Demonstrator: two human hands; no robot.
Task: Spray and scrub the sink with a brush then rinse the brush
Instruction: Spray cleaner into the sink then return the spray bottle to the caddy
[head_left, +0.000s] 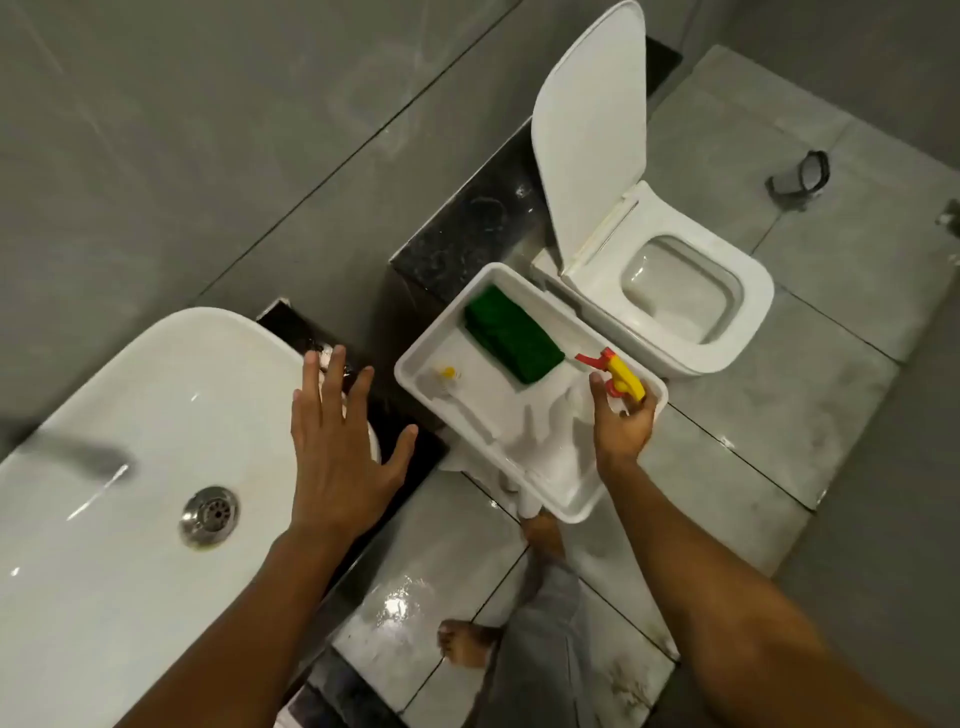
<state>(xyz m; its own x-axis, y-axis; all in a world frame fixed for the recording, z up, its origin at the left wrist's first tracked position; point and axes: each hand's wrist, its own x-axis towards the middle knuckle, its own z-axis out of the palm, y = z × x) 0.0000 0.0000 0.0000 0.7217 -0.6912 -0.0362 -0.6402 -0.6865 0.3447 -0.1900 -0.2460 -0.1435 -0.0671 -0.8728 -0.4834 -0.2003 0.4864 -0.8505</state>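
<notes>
While the left hand (337, 441) is being held open, empty, over the sink (156, 415), the sprayer (618, 379) in the right-side tub (415, 379) is being grabbed by right-hand fingers (597, 395); lifting's probably next, then spraying.

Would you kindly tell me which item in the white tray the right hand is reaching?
The clear spray bottle with the yellow-and-red trigger; the right hand is on it, while the folded green cloth lies apart, untouched.
</notes>
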